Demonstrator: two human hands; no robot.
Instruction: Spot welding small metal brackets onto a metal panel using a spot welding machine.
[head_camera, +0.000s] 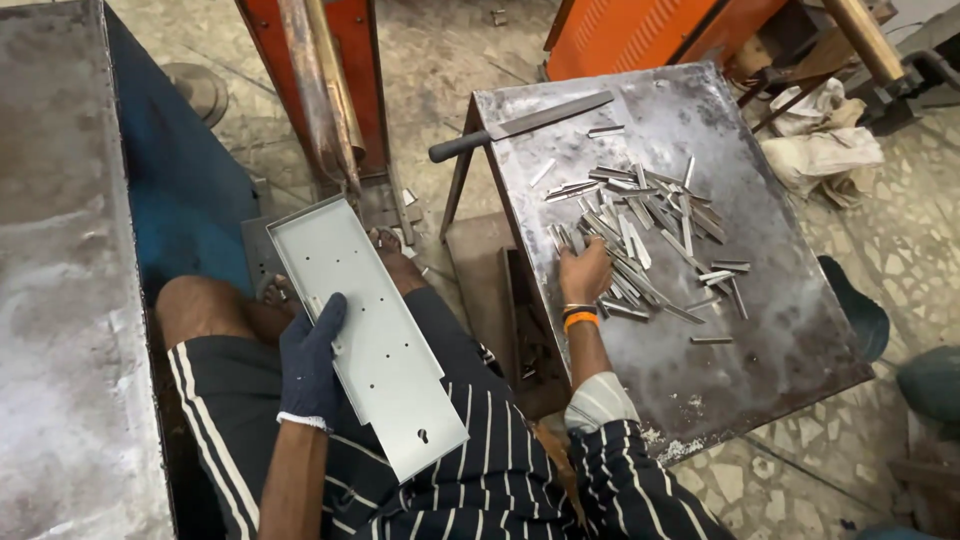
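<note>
My left hand, in a dark blue glove, grips the left edge of a long grey sheet-metal tray with small holes and raised rims, resting across my lap. My bare right hand, with an orange band at the wrist, reaches onto a worn steel table and rests on the near edge of a pile of several small flat metal strips. Its fingers are curled over the strips; whether one is pinched I cannot tell.
A large metal file with a black handle lies at the table's far edge. An orange machine and rusty orange frame with copper arms stand ahead. A grey cabinet top with a blue side is at left. Rags lie at right.
</note>
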